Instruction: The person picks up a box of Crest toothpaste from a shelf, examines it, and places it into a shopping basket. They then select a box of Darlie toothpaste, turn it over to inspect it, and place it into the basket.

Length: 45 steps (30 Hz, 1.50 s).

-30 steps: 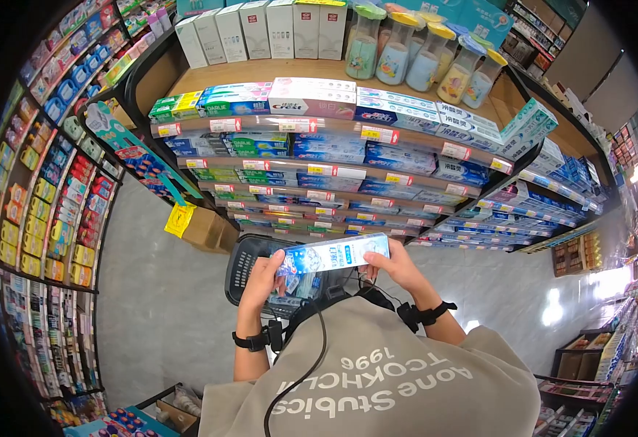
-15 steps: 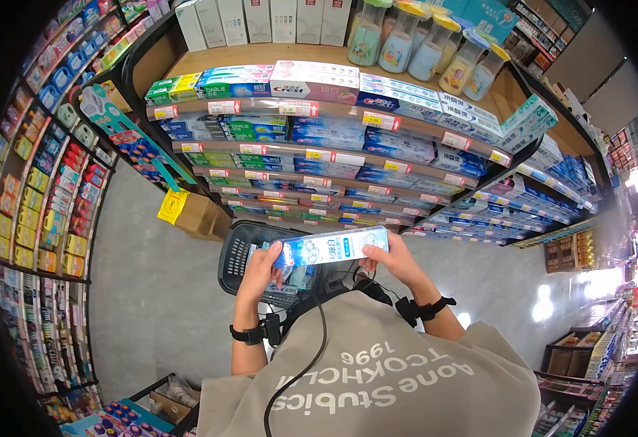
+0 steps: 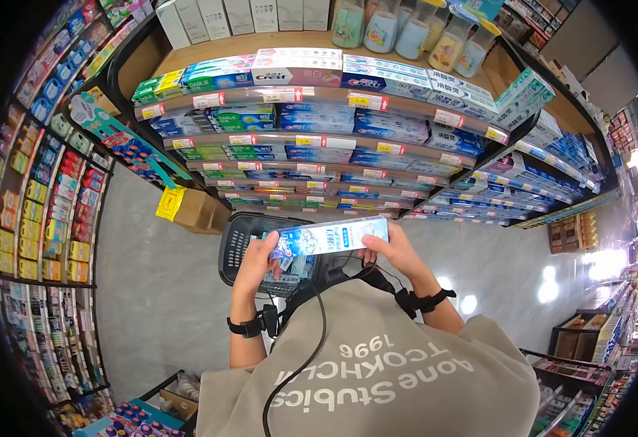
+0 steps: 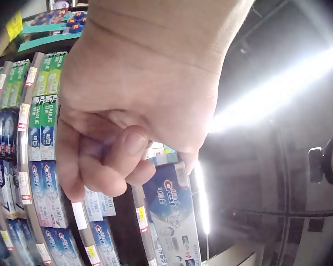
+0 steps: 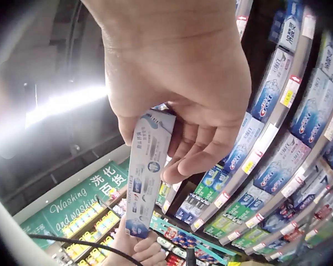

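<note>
Shelves of toothpaste [image 3: 297, 40] have slid up and left in your head view over the last half second, and the toothpaste box [image 3: 326, 239] sits a little higher there too. It stays between your hands, so you are still holding it rather than setting it down. Nearest you, your left hand [image 3: 256, 264] holds one end, thumb on the printed face; your right hand [image 3: 399, 255] pinches the other end, thumb over the same face. Each grip is narrow, closed on the box. In the head view, the dark basket [image 3: 237, 244] shows beyond and below your left hand, with packages inside. Past it, a brown carton [image 3: 204, 213] stands on the floor, left of the stocked shelves. White boxes [image 3: 242, 16] line the top.
</note>
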### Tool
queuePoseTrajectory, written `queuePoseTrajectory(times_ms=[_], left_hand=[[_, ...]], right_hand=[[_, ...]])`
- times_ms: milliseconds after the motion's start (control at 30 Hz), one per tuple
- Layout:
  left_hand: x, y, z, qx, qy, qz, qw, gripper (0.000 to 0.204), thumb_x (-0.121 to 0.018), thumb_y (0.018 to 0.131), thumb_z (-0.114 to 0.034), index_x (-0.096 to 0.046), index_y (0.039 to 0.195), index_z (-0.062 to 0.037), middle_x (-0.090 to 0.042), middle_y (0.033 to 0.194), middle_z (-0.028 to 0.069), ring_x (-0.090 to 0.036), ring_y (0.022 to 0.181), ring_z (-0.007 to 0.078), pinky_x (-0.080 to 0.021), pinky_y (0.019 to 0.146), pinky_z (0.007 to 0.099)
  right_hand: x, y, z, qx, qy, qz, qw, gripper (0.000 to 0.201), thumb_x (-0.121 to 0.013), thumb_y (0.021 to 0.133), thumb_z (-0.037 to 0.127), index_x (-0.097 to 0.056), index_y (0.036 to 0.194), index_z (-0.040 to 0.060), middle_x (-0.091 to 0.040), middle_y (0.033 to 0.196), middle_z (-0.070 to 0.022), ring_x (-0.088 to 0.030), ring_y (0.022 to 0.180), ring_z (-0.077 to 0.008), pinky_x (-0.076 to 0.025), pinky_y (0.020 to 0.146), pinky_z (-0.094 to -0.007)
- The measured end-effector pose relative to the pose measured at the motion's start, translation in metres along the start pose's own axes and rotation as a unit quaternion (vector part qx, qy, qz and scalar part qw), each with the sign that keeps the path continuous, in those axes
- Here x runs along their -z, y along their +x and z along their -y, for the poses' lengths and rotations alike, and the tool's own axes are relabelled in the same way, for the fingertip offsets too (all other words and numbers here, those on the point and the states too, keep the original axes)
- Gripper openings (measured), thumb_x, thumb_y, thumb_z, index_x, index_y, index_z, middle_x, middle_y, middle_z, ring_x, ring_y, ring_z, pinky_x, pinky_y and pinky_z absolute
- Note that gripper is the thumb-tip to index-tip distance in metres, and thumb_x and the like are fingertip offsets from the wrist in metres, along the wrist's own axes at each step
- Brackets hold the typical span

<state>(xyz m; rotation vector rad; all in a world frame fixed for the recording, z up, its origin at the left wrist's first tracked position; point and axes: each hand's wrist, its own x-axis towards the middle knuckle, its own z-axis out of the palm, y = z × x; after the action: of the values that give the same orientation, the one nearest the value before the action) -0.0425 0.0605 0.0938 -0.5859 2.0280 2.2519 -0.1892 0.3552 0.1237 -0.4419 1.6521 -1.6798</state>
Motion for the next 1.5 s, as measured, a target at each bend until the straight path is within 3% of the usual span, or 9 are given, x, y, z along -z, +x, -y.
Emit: queuePoseTrajectory(times_ms=[600,800,833,933,1033,1133,1167,1300,1500], left_hand=[[-0.009,-0.013,0.009,0.005,-0.015,-0.01,1.0,0.069,-0.047,0.104,-0.057,-0.047,0.053,-0.0105,-0.04,0.048,-0.0013,-0.053,0.042,0.0145,-0.041,0.046,0.0272],[-0.012,-0.013,0.014,-0.024,0.002,-0.026,0.999,0.067,-0.046,0.104,-0.057,-0.06,0.063,-0.006,-0.056,0.055,0.0037,-0.059,0.052,0.0133,-0.044,0.049,0.0267],[-0.007,-0.014,0.012,-0.016,-0.026,0.005,1.0,0.056,-0.052,0.104,-0.05,-0.067,0.081,-0.0015,-0.066,0.067,0.0066,-0.063,0.058,0.0139,-0.05,0.054,0.0267],[-0.015,-0.014,0.004,-0.025,-0.068,-0.027,0.997,0.038,-0.061,0.102,-0.037,-0.066,0.096,-0.0002,-0.068,0.075,0.0065,-0.066,0.06,0.0148,-0.055,0.058,0.0265],[-0.012,-0.01,0.005,-0.07,-0.018,-0.016,0.997,0.03,-0.065,0.1,-0.032,-0.063,0.1,-0.0024,-0.069,0.081,0.0076,-0.067,0.061,0.0162,-0.055,0.058,0.0275],[-0.001,0.001,0.008,-0.074,-0.105,-0.021,0.992,0.02,-0.069,0.097,-0.021,-0.064,0.099,-0.0018,-0.069,0.081,0.0068,-0.068,0.062,0.0151,-0.056,0.057,0.0278],[0.002,0.003,0.005,-0.079,-0.106,-0.069,0.989,0.018,-0.07,0.096,-0.021,-0.063,0.095,-0.0037,-0.069,0.08,0.0058,-0.066,0.06,0.0145,-0.055,0.053,0.0279],[0.052,0.009,0.008,-0.097,-0.066,-0.195,0.974,0.025,-0.071,0.095,-0.028,-0.062,0.091,-0.0054,-0.064,0.072,0.0033,-0.06,0.053,0.011,-0.047,0.043,0.0253],[0.127,0.028,0.071,0.009,0.091,-0.321,0.943,0.042,-0.078,0.088,-0.04,-0.063,0.094,-0.0007,-0.062,0.062,0.0073,-0.058,0.046,0.0137,-0.047,0.041,0.0281]], right_hand=[[0.002,-0.002,-0.001,-0.005,0.007,0.013,1.0,0.032,-0.067,0.098,0.026,-0.062,0.113,-0.0024,-0.071,0.086,-0.0117,-0.067,0.069,-0.0156,-0.055,0.064,-0.0286],[0.002,-0.003,0.0,-0.015,0.024,0.008,1.0,0.031,-0.067,0.099,0.027,-0.062,0.111,-0.0012,-0.071,0.086,-0.0116,-0.067,0.068,-0.015,-0.054,0.063,-0.0276],[0.002,-0.002,0.001,-0.016,0.026,0.007,1.0,0.031,-0.067,0.099,0.028,-0.062,0.111,-0.001,-0.071,0.087,-0.0116,-0.067,0.068,-0.0148,-0.053,0.063,-0.0274],[0.002,0.002,0.002,-0.021,0.044,0.006,0.999,0.033,-0.068,0.099,0.029,-0.061,0.113,-0.0001,-0.071,0.088,-0.0111,-0.067,0.068,-0.0142,-0.053,0.063,-0.027],[0.007,0.013,-0.01,-0.048,0.049,0.004,0.998,0.037,-0.068,0.099,0.032,-0.059,0.116,0.0013,-0.07,0.086,-0.0088,-0.067,0.068,-0.0136,-0.052,0.062,-0.0261],[0.01,0.023,-0.011,-0.05,-0.014,0.021,0.998,0.041,-0.07,0.098,0.032,-0.059,0.124,0.0029,-0.07,0.101,-0.0103,-0.067,0.071,-0.0145,-0.054,0.063,-0.0278],[0.011,0.029,-0.018,-0.015,-0.022,0.019,0.999,0.044,-0.071,0.097,0.034,-0.058,0.127,0.0051,-0.068,0.11,-0.0099,-0.067,0.071,-0.0146,-0.055,0.063,-0.0284],[0.047,0.048,-0.058,-0.067,-0.042,-0.061,0.995,0.042,-0.069,0.098,0.034,-0.059,0.13,0.008,-0.07,0.107,-0.0068,-0.066,0.074,-0.0126,-0.053,0.061,-0.0267],[0.129,0.027,-0.151,-0.202,0.057,-0.195,0.958,0.039,-0.068,0.096,0.035,-0.063,0.125,0.0099,-0.074,0.101,-0.0078,-0.068,0.071,-0.016,-0.051,0.058,-0.027]])
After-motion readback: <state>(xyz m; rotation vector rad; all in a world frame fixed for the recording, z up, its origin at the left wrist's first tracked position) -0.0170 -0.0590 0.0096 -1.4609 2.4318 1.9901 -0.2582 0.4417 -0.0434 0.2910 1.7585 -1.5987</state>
